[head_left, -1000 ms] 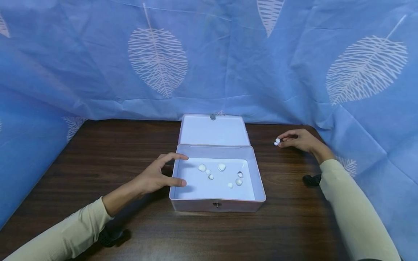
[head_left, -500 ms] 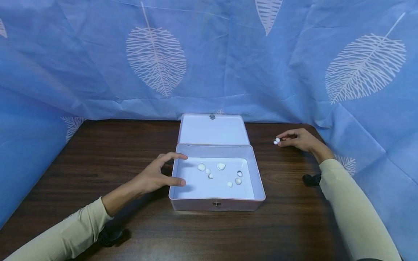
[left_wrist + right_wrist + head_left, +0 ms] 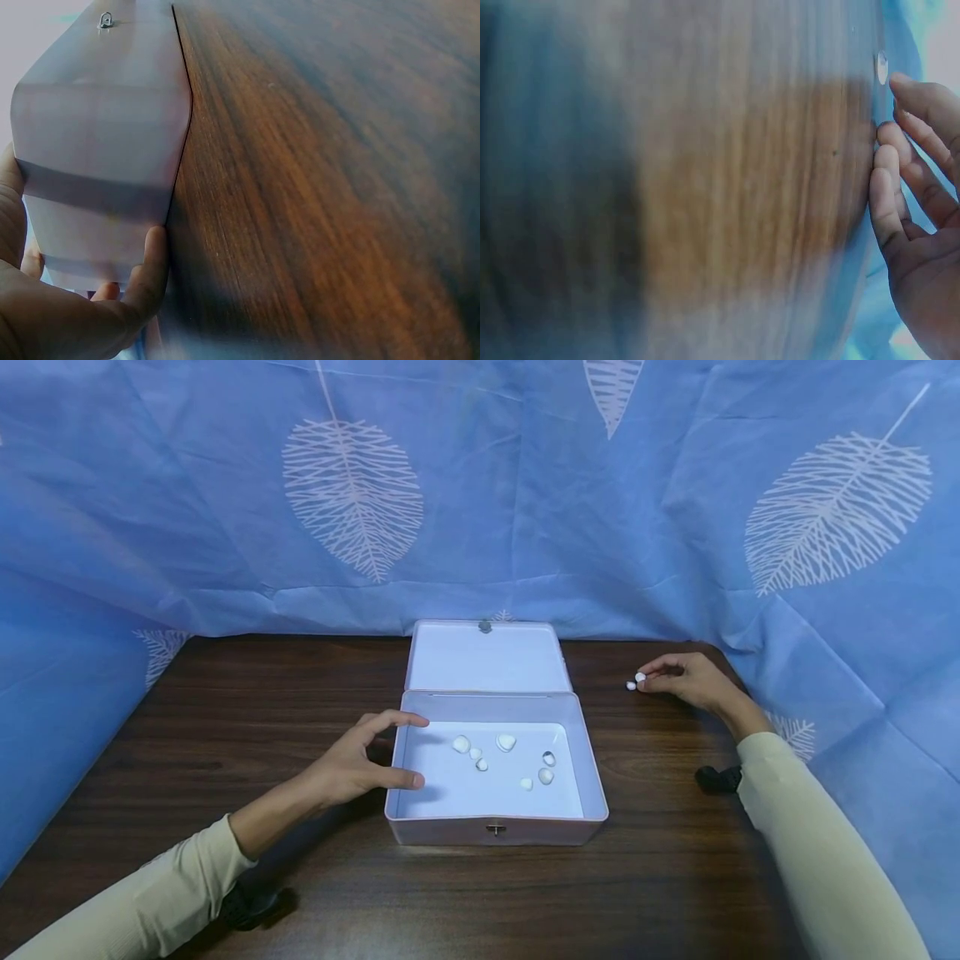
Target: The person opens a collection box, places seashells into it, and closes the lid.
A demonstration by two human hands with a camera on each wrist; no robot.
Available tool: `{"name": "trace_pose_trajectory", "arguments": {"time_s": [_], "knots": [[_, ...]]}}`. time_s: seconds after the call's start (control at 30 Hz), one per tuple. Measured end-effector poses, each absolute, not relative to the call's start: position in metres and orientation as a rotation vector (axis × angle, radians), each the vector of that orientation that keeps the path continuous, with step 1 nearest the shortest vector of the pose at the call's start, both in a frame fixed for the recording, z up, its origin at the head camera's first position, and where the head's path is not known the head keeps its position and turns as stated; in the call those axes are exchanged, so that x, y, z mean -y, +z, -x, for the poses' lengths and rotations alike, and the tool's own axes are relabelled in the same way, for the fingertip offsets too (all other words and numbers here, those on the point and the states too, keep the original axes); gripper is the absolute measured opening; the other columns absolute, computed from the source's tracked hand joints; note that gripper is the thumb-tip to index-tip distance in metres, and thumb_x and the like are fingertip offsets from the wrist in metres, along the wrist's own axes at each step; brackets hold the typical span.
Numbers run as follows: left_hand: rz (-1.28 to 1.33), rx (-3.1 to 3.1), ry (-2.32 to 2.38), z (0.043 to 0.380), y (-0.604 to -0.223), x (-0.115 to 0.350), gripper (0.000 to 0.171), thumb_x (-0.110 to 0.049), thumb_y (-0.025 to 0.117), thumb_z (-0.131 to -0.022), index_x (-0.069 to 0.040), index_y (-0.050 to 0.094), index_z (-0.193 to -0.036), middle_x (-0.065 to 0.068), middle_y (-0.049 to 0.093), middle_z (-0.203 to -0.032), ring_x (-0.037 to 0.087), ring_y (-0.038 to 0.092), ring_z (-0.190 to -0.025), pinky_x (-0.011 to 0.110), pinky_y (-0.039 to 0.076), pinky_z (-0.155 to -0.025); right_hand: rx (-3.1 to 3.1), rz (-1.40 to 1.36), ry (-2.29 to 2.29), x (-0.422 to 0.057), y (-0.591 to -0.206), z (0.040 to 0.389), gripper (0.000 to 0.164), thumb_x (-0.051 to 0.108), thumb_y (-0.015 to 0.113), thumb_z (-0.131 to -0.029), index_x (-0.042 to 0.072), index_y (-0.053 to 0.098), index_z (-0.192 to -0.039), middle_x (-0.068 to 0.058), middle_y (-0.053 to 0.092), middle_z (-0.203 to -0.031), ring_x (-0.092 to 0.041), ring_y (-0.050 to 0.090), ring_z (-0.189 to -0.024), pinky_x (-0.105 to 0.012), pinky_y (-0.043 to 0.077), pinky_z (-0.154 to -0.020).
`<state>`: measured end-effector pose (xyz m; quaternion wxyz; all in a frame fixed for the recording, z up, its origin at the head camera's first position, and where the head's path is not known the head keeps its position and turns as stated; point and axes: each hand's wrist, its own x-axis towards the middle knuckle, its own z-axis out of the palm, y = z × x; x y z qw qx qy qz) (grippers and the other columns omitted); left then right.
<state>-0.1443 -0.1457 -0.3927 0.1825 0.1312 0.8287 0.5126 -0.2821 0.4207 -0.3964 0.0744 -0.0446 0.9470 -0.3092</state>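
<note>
In the head view an open pale pinkish-white box (image 3: 497,832) stands mid-table, its lid (image 3: 489,657) folded back. Several small white seashells (image 3: 506,742) lie scattered on its floor. My left hand (image 3: 356,764) rests at the box's left wall, thumb and index finger spread over the rim; in the left wrist view other fingers touch the outer side. At the table's far right, my right hand (image 3: 693,681) pinches a small white seashell (image 3: 641,677) between thumb and index finger. A second white shell (image 3: 631,686) lies close beside it. The right wrist view shows one shell (image 3: 883,67) near the fingertips.
The dark wooden table (image 3: 480,902) ends against a blue cloth (image 3: 510,502) with white leaf patterns, which hangs at the back and both sides. A small metal clasp (image 3: 496,830) sits on the box's front wall.
The two shells at my right fingertips have drawn slightly apart, the pinched one shifting up and right. My left hand has stayed in place against the box.
</note>
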Motion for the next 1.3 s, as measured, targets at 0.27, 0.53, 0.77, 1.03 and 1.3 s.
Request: {"name": "trace_pose_trajectory", "arguments": {"time_s": [0.27,0.53,0.77,1.03,1.3], "knots": [[-0.392,-2.373,1.406,0.142,-0.391,0.147,0.078,-0.044,0.098,-0.087,-0.032,0.063,-0.157,0.021,0.033,-0.171,0.053,0.04,-0.15,0.066,0.05,-0.107,-2.956,0.177,-0.798,-0.404,-0.383,0.27,0.043,0.044,0.083,-0.103,0.007,0.083,-0.126,-0.013,0.083,-0.12,-0.019,0.065,-0.101,-0.03,0.05,-0.086],[-0.366,-2.352,1.433,0.144,-0.392,0.146,0.074,-0.037,0.098,-0.088,-0.03,0.065,-0.154,0.02,0.034,-0.173,0.052,0.04,-0.153,0.069,0.048,-0.112,-3.046,0.299,-0.805,-0.368,-0.358,0.245,0.042,0.05,0.077,-0.107,0.015,0.083,-0.13,-0.012,0.083,-0.124,-0.022,0.068,-0.105,-0.034,0.05,-0.088],[-0.37,-2.35,1.439,0.144,-0.393,0.145,0.076,-0.036,0.098,-0.088,-0.029,0.064,-0.156,0.02,0.035,-0.173,0.051,0.042,-0.152,0.068,0.049,-0.111,-2.955,0.332,-1.009,-0.334,-0.341,0.22,0.04,0.046,0.08,-0.107,0.019,0.082,-0.136,-0.008,0.081,-0.132,-0.012,0.066,-0.102,-0.026,0.051,-0.082],[-0.37,-2.347,1.438,0.146,-0.395,0.146,0.076,-0.038,0.098,-0.087,-0.031,0.065,-0.155,0.02,0.033,-0.174,0.052,0.04,-0.153,0.068,0.049,-0.11,-2.872,0.452,-1.156,-0.305,-0.337,0.2,0.034,0.037,0.082,-0.106,0.017,0.082,-0.134,-0.007,0.081,-0.133,-0.007,0.072,-0.11,-0.018,0.056,-0.088],[-0.365,-2.347,1.437,0.148,-0.397,0.147,0.076,-0.039,0.098,-0.088,-0.031,0.064,-0.155,0.02,0.033,-0.174,0.052,0.041,-0.152,0.067,0.05,-0.11,-2.784,0.504,-1.247,-0.282,-0.335,0.188,0.03,0.033,0.082,-0.106,0.016,0.083,-0.132,-0.007,0.081,-0.13,-0.012,0.074,-0.112,-0.021,0.06,-0.091]]}}
